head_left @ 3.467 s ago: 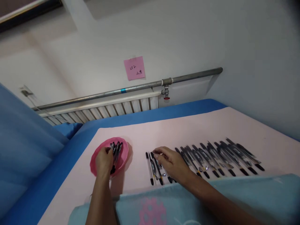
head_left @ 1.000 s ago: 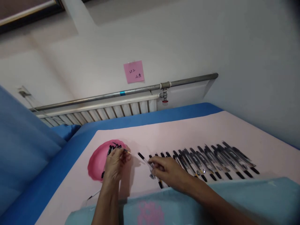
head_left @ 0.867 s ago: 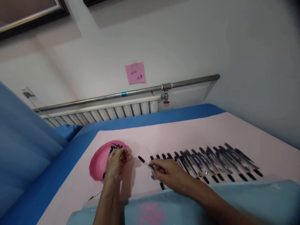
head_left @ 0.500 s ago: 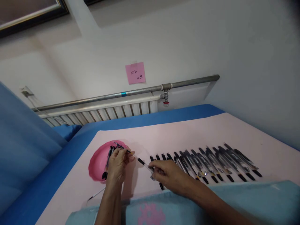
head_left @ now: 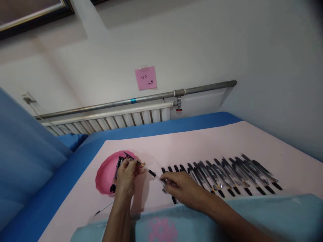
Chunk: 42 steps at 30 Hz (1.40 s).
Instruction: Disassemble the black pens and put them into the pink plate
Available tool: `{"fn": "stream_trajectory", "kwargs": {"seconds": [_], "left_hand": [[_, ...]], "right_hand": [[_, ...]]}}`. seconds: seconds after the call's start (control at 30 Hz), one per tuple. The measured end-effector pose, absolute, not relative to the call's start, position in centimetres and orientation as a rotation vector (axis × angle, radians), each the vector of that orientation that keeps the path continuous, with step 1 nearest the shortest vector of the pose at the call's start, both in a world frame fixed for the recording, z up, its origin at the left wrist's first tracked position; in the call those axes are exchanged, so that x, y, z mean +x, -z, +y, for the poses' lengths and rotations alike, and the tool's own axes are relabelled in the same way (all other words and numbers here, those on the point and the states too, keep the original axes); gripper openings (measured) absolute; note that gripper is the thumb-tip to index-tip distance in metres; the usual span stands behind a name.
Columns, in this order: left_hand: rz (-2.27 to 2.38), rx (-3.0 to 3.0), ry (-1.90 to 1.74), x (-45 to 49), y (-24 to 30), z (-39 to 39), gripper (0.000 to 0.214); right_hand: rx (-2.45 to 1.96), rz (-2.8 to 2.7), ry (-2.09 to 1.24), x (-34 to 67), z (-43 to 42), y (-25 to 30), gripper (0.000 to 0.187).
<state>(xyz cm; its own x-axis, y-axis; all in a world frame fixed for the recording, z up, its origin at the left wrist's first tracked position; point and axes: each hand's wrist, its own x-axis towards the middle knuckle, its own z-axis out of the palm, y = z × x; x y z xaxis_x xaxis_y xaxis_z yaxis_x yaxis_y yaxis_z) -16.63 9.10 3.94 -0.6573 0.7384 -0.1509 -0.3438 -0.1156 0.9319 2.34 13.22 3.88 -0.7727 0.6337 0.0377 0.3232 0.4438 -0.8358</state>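
Observation:
Fingers of my left hand (head_left: 128, 169) are pinched on the dark end of a slim pen refill (head_left: 152, 173), whose dark tip sticks out above them over the bowl. The refill slants down to the right, pale with a black band. My right hand (head_left: 178, 185) is closed around its lower end; a small clear shiny piece shows below those fingers, partly hidden. Beside my left hand, a pink bowl (head_left: 102, 179) with a scalloped rim holds several black pens (head_left: 116, 173). Right of my right hand lies a long row of black-and-clear pen parts (head_left: 227, 173).
A loose thin refill (head_left: 104, 208) lies on the pale pink mat (head_left: 156, 148), below the bowl. Light blue cloth (head_left: 264, 208) runs along the near edge. Behind are a white radiator (head_left: 121, 119), a metal pipe (head_left: 148, 98) and a pink note (head_left: 145, 78) on the wall.
Both hands keep nearly the same place and grip. The dark tip above my left hand has shifted very slightly to the right.

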Motion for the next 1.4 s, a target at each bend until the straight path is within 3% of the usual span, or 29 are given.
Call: {"fn": "stream_trajectory", "kwargs": {"seconds": [0.4, 0.77, 1.0, 1.23, 1.4], "left_hand": [[1.398, 0.506, -1.832, -16.3, -4.0, 9.0, 0.025], [1.288, 0.574, -1.57, -15.2, -3.7, 8.8, 0.026], [1.344, 0.541, -1.689, -15.8, -3.6, 8.9, 0.03], [1.419, 0.77, -1.447, -14.9, -3.2, 8.7, 0.033], [1.657, 1.1, -1.073, -14.4, -2.7, 8.3, 0.015]], "right_hand": [[-0.831, -2.383, -1.175, 2.4, 13.3, -3.7, 0.026], [-0.877, -2.395, -1.078, 2.2, 13.4, -3.4, 0.025], [-0.879, -2.404, -1.107, 2.2, 13.2, -3.2, 0.022], [-0.925, -2.328, -1.014, 2.4, 13.8, -3.2, 0.026], [-1.033, -2.261, -0.935, 2.8, 14.6, -3.6, 0.029]]}}
